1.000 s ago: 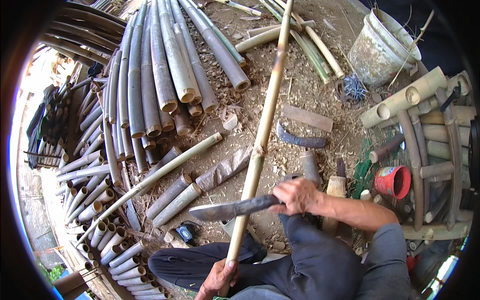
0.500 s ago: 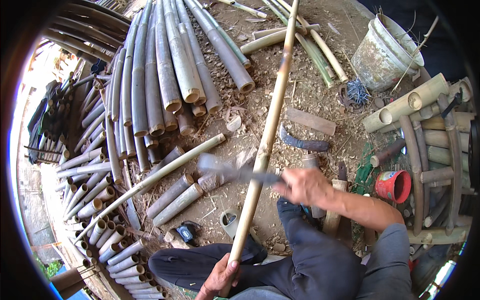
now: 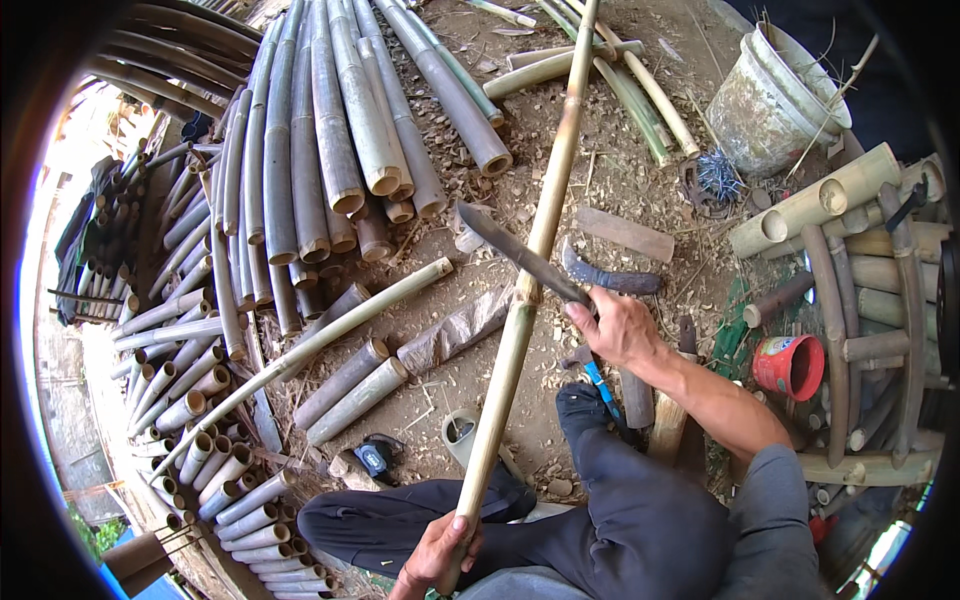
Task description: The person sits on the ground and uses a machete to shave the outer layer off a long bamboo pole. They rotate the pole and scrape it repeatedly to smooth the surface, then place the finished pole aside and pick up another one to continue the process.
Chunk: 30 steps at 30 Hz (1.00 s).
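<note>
A long, pale bamboo pole (image 3: 494, 405) slants up and away from my lap. My left hand (image 3: 441, 551) is wrapped round its near end. In my right hand (image 3: 622, 330) is a machete (image 3: 520, 250) with a dark, broad-tipped blade, its handle mostly hidden by my fingers. The blade crosses the pole near a node about halfway along, its tip pointing far left; whether it presses on the bamboo I cannot tell. Beyond my right hand a curved, sickle-like knife (image 3: 612, 278) lies on the ground beside a flat piece of split bamboo (image 3: 626, 234).
Thick bamboo poles (image 3: 330, 130) lie at the far left, above stacked short lengths (image 3: 250, 530). A hammer with a blue handle (image 3: 600, 385) rests by my foot. At the right are a red pot (image 3: 788, 367), a bamboo frame (image 3: 830, 330) and a white bucket (image 3: 770, 110). Chips litter the ground.
My right hand has moved away from me with the machete, from lower on the pole to the node. The blue-handled hammer now shows. My left hand keeps its hold.
</note>
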Motion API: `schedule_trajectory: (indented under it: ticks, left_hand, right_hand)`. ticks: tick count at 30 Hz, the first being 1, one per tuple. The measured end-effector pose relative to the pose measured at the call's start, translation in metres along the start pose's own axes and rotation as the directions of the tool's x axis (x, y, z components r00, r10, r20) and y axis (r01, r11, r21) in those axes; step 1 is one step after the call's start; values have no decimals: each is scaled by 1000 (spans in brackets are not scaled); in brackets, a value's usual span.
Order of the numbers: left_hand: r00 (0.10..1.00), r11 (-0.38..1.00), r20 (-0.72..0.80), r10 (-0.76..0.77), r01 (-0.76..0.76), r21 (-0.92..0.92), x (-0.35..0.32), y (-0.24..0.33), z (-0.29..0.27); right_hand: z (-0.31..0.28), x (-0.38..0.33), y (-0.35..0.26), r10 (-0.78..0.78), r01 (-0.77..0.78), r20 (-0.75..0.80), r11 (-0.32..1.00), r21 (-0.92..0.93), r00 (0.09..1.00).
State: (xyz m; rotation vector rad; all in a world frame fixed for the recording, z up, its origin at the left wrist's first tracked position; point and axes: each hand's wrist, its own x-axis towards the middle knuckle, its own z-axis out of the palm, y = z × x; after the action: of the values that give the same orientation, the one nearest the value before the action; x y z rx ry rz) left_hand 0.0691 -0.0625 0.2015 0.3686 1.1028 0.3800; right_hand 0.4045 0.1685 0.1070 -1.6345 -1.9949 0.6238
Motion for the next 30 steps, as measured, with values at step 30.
schedule_trajectory:
  ticks: [30]
  left_hand:
    - [998, 993, 33, 58, -54, -104, 6, -12, 4]
  right_hand:
    - [15, -16, -7, -506, 505, -5, 861, 58, 863]
